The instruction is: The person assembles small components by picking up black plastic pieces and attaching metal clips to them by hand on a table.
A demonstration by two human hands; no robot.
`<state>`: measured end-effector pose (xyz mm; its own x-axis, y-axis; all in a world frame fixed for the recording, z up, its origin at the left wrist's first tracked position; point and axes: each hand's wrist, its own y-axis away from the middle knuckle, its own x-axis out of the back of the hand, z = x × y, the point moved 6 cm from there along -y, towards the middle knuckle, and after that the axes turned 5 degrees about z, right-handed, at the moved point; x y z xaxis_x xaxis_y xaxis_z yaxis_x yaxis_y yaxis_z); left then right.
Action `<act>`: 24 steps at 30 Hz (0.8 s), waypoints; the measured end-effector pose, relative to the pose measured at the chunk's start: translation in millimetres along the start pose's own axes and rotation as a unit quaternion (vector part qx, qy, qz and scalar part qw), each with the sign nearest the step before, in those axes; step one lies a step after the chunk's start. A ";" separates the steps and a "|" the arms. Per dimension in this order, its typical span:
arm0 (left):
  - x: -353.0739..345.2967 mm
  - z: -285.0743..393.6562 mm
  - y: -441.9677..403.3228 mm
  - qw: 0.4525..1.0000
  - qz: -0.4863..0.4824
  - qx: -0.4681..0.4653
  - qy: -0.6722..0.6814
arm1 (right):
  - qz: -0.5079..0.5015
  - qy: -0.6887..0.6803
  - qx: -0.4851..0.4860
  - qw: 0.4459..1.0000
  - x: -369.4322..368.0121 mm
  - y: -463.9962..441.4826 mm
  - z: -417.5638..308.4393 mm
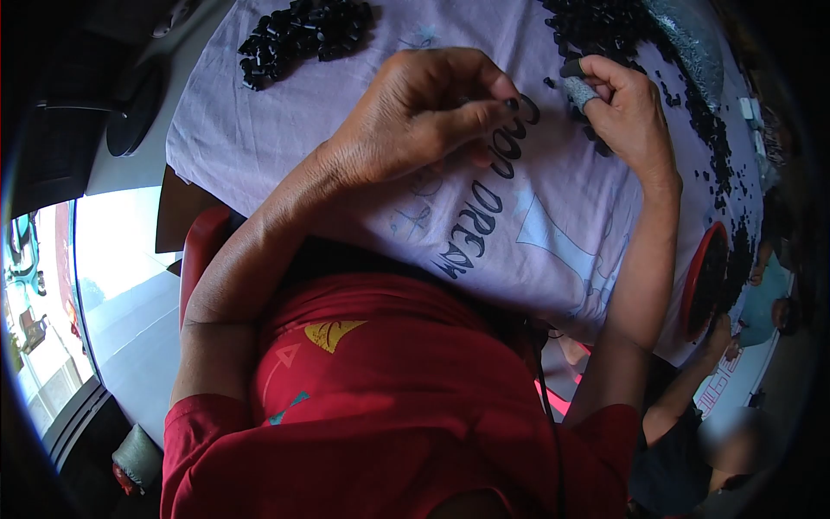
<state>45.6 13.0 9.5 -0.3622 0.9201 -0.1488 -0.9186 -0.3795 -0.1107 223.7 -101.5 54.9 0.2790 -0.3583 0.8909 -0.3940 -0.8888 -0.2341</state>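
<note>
My left hand (pixel 432 108) is raised over the cloth-covered table, thumb and forefinger pinched together. A small black piece (pixel 512 104) shows at their tips. To the right, my right hand (pixel 627 108) has its fingers curled in, with a grey wrap (pixel 579 91) around one digit and a black covering on another fingertip. Whatever it may hold is hidden. Between and just beyond the hands lies a single small black part (pixel 549 82). Other black pieces rest on the cloth under the right hand.
A pile of short black tubular parts (pixel 303 39) sits at the far left, another heap (pixel 596 26) at the far right. Beside it is a clear plastic bag (pixel 692 43). A red-rimmed bowl (pixel 692 285) stands at the right edge, near another person's arm (pixel 692 372).
</note>
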 end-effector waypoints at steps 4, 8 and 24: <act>-3.4 -0.4 2.2 0.997 -0.018 0.015 -0.070 | -0.022 0.044 -0.026 0.998 3.3 2.0 3.6; 2.6 -3.4 0.5 0.998 0.012 0.030 -0.056 | 0.053 0.027 0.077 0.995 -5.7 0.0 -9.6; 2.9 5.1 -2.0 0.999 0.027 -0.040 0.021 | 0.016 -0.274 0.046 0.961 -10.0 2.1 -29.7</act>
<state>45.6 16.9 14.4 -0.4014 0.8943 -0.1978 -0.8821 -0.4356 -0.1791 194.1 -91.2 57.1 0.6965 -0.4604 0.5504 -0.3382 -0.8871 -0.3141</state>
